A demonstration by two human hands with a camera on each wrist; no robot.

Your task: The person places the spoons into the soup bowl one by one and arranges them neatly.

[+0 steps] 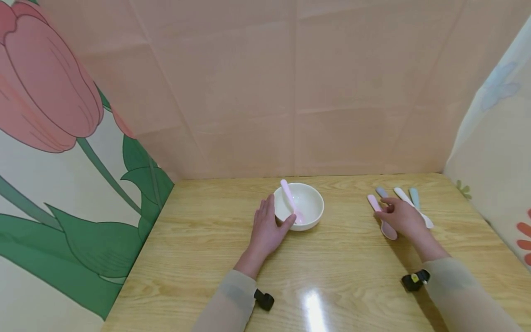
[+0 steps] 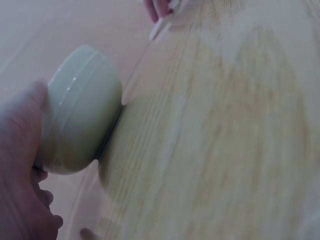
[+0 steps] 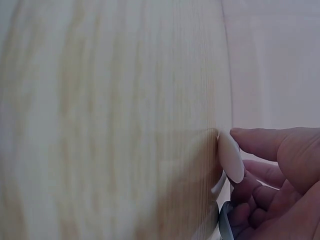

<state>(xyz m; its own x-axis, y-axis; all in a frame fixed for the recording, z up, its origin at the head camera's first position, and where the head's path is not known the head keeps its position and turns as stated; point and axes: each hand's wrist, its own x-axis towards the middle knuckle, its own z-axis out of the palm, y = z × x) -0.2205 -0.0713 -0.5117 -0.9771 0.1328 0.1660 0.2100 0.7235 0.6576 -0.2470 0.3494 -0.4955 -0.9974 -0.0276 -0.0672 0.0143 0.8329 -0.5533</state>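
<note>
A white bowl (image 1: 313,203) stands upright on the table with a pink spoon (image 1: 287,190) leaning inside it, handle over the far rim. My left hand (image 1: 265,230) holds the bowl from the left, thumb at the near rim and fingers along its side. In the left wrist view the bowl's outer wall (image 2: 90,110) shows beside the thumb. Farther right, my right hand (image 1: 404,219) pinches a second pink spoon (image 1: 389,231) between thumb and fingers. Its pale spoon head (image 3: 230,157) is at the fingertips in the right wrist view.
Around the right hand lie a grey-blue utensil (image 1: 381,191), a white spoon (image 1: 401,194) and a teal utensil (image 1: 415,197), partly hidden by the hand. The wooden table (image 1: 332,267) ends at a pink cloth backdrop (image 1: 249,92). Printed panels flank both sides.
</note>
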